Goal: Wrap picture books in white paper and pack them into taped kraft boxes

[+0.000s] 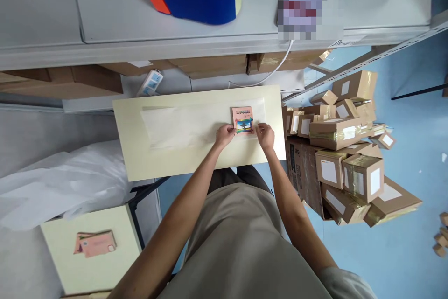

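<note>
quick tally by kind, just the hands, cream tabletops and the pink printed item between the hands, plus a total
Hands: 2 (left hand, right hand)
Cream tabletops: 2 (long tabletop, small tabletop)
Pink printed item: 1
Total: 5

Left fingers (230, 128) touch a pink printed packet (242, 117); right fingers (260, 127) are beside it.
</note>
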Demonstrator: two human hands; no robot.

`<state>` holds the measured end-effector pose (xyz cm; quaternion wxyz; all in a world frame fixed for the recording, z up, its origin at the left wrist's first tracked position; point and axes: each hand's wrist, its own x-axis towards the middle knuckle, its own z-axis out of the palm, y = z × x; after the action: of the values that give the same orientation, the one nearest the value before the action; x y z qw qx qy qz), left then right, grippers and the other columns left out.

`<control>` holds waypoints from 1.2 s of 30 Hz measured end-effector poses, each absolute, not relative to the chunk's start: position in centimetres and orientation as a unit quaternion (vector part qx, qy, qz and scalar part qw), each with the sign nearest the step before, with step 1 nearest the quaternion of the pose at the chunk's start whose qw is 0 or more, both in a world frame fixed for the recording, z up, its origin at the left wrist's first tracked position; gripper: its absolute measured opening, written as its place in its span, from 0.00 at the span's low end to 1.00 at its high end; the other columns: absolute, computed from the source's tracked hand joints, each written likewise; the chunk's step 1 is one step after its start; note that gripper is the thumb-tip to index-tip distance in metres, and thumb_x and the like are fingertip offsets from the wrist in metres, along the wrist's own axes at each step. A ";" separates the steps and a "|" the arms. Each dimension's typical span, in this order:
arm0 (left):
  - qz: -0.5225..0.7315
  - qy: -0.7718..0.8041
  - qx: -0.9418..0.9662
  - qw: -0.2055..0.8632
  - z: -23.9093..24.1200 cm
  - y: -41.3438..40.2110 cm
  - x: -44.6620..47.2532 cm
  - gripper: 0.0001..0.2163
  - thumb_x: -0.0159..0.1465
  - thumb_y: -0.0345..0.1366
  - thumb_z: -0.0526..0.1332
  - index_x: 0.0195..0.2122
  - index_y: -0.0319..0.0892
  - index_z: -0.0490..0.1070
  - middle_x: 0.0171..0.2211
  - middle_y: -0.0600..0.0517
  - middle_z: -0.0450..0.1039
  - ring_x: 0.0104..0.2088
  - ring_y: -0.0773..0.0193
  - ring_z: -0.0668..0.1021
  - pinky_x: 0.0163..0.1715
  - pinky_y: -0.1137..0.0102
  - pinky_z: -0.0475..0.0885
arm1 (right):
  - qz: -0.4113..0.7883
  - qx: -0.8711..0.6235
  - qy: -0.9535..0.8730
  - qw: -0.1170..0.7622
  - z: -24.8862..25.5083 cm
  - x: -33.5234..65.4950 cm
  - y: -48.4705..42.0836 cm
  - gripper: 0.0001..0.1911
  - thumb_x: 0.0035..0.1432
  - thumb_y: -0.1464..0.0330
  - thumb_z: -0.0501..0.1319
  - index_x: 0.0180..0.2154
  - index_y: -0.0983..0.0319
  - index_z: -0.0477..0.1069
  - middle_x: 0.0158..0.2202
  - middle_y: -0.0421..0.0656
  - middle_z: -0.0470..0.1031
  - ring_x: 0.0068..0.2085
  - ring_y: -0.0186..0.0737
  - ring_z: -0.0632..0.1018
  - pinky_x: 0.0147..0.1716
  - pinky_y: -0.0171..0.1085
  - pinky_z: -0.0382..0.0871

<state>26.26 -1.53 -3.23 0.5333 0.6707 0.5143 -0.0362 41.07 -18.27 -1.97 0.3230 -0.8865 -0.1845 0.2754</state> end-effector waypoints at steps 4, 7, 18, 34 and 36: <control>0.006 0.502 0.632 0.591 -3.3 -1.0 25.2 0.06 0.59 0.40 0.71 0.34 0.44 0.80 0.34 0.50 0.84 0.37 0.58 0.84 0.41 0.67 0.77 | 0.181 -0.934 -0.124 0.282 -2.0 40.4 -19.9 0.23 0.71 0.53 0.62 0.56 0.64 0.74 0.54 0.60 0.80 0.54 0.57 0.81 0.53 0.50 0.76; 0.024 0.508 0.611 0.607 -3.2 -1.0 24.9 0.08 0.58 0.40 0.71 0.35 0.43 0.79 0.33 0.50 0.83 0.36 0.58 0.84 0.40 0.67 0.77 | 0.233 -0.932 -0.093 0.262 -2.3 40.1 -20.0 0.24 0.68 0.51 0.66 0.53 0.63 0.71 0.44 0.54 0.82 0.47 0.55 0.82 0.46 0.46 0.76; -0.011 0.518 0.680 0.519 -1.7 -1.3 24.3 0.01 0.60 0.33 0.70 0.32 0.45 0.79 0.35 0.48 0.86 0.41 0.51 0.87 0.46 0.62 0.79 | 0.202 -0.900 -0.253 0.292 0.8 37.8 -18.8 0.11 0.74 0.59 0.59 0.42 0.57 0.74 0.56 0.56 0.78 0.57 0.57 0.78 0.58 0.51 0.75; 0.050 0.555 0.721 0.412 -2.5 -4.5 24.8 0.11 0.66 0.41 0.72 0.46 0.44 0.76 0.47 0.41 0.82 0.53 0.45 0.81 0.58 0.56 0.73 | 0.338 -0.822 -0.390 0.241 0.2 32.8 -15.6 0.19 0.76 0.63 0.54 0.55 0.60 0.81 0.72 0.52 0.72 0.72 0.59 0.67 0.72 0.60 0.69; 0.048 0.577 0.715 0.393 -2.7 -4.9 25.1 0.14 0.64 0.39 0.74 0.47 0.45 0.74 0.49 0.40 0.81 0.56 0.43 0.79 0.58 0.54 0.72 | 0.341 -0.815 -0.386 0.265 0.3 33.7 -16.0 0.19 0.76 0.63 0.53 0.55 0.60 0.81 0.68 0.53 0.77 0.70 0.56 0.72 0.72 0.57 0.69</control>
<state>25.11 -4.88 -2.70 0.3926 0.7148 0.5768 0.0475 33.69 -16.02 0.25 0.2653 -0.8148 -0.3863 0.3414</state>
